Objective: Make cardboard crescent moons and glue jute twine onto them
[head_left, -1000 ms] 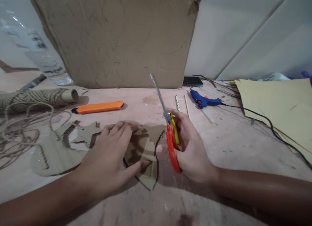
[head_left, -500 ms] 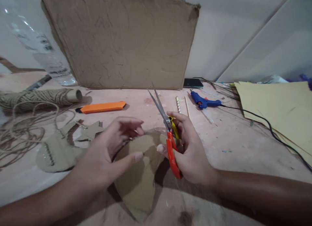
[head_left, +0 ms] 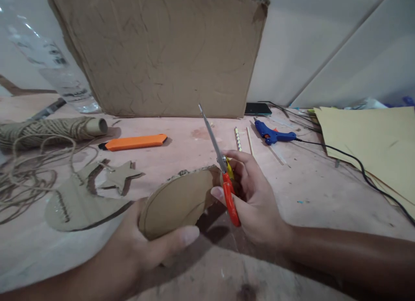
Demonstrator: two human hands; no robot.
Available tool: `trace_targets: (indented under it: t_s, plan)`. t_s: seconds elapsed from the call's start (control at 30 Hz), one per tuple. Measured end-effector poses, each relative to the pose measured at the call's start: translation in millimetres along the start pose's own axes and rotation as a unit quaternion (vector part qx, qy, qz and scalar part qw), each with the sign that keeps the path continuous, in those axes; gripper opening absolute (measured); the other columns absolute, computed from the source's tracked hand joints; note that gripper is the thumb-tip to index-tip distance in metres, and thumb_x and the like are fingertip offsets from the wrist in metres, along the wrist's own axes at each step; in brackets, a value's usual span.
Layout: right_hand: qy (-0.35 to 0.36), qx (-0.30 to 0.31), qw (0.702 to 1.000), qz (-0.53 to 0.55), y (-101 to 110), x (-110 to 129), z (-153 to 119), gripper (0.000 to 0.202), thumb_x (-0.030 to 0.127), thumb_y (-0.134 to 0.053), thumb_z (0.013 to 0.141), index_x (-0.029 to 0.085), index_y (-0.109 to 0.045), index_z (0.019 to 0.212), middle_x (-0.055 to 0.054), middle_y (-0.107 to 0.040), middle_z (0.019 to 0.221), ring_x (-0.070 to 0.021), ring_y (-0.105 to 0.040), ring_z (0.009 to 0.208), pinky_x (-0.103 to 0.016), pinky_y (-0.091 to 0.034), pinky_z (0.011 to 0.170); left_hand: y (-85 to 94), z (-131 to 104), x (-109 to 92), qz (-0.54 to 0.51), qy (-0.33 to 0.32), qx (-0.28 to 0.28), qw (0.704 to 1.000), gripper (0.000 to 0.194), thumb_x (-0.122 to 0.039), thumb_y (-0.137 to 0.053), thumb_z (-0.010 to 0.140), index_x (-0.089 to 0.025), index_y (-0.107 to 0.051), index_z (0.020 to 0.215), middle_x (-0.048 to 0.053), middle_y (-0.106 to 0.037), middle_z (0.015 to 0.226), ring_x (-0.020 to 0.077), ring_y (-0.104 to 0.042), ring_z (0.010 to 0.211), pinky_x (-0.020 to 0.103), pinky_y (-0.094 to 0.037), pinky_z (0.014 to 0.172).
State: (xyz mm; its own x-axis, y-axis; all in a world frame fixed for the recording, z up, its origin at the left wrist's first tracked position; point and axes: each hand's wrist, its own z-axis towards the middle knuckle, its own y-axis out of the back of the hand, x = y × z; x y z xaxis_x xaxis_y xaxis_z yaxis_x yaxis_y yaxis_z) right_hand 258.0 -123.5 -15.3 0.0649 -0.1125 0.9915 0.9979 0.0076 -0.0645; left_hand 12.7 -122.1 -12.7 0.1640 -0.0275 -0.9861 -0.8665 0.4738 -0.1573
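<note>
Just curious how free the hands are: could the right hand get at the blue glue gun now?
Probably, yes: only tabletop shows between the right hand and the blue glue gun, though the scissors it holds would likely need setting down first.

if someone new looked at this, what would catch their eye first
Probably the metal scissors with red and yellow handles, pointing up from the right hand near the middle, beside a curved brown cardboard piece held in the left hand. Next, the large brown cardboard panel standing behind, then the bright orange utility knife left of centre on the pinkish tabletop.
</note>
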Motion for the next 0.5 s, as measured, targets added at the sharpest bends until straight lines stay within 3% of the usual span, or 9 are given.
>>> trace_targets:
  t_s: [0.13,0.23,0.37,0.43,0.5]
  plan:
    - [-0.009,0.002,1.0,0.024,2.9,8.6,6.3,0.067,0.047,-0.103,0.094,0.037,-0.058,0.141,0.002,-0.069,0.113,-0.0166,-0.069,0.085,-0.034,-0.069,0.074,0.0,-9.8,0.2,-0.072,0.082,-0.022,0.994,0.027,-0.041,-0.093,0.112,-0.037,-0.091,0.138,0.01,-0.097,0.124,0.0321,-0.097,0.101,0.038,-0.081,0.088]
    - [-0.042,0.059,0.997,0.032,20.3,26.1,7.7,0.067,0.045,-0.112,0.087,0.034,-0.064,0.132,0.007,-0.065,0.097,-0.0146,-0.064,0.076,-0.029,-0.061,0.065,11.1,-17.6,1.8,-0.117,0.128,-0.016,0.985,0.035,-0.043,-0.094,0.109,-0.033,-0.09,0.142,0.014,-0.096,0.115,0.0345,-0.095,0.09,0.046,-0.083,0.085]
    - [-0.08,0.154,0.984,0.031,55.5,56.6,4.4,0.06,0.036,-0.114,0.088,0.033,-0.074,0.133,0.004,-0.075,0.11,-0.0108,-0.067,0.08,-0.023,-0.061,0.073,17.9,-20.6,1.9,-0.179,0.232,-0.108,0.95,0.062,-0.043,-0.113,0.085,-0.034,-0.089,0.142,0.013,-0.095,0.114,0.0384,-0.095,0.093,0.048,-0.083,0.083]
    - [-0.07,0.192,0.979,-0.021,69.2,70.6,6.7,0.067,0.042,-0.119,0.08,0.033,-0.077,0.131,0.001,-0.08,0.117,-0.0154,-0.075,0.091,-0.025,-0.064,0.08,17.9,-15.6,-1.3,-0.186,0.251,-0.132,0.941,0.076,-0.039,-0.119,0.071,-0.03,-0.089,0.14,0.014,-0.094,0.109,0.0393,-0.093,0.086,0.045,-0.082,0.074]
    - [-0.057,0.232,0.966,-0.096,77.9,82.0,11.5,0.063,0.053,-0.119,0.078,0.032,-0.08,0.122,0.0,-0.082,0.112,-0.0199,-0.077,0.091,-0.028,-0.065,0.077,20.1,-10.5,-3.5,-0.179,0.256,-0.149,0.938,0.081,-0.039,-0.121,0.064,-0.028,-0.089,0.137,0.012,-0.092,0.101,0.038,-0.091,0.079,0.042,-0.079,0.065]
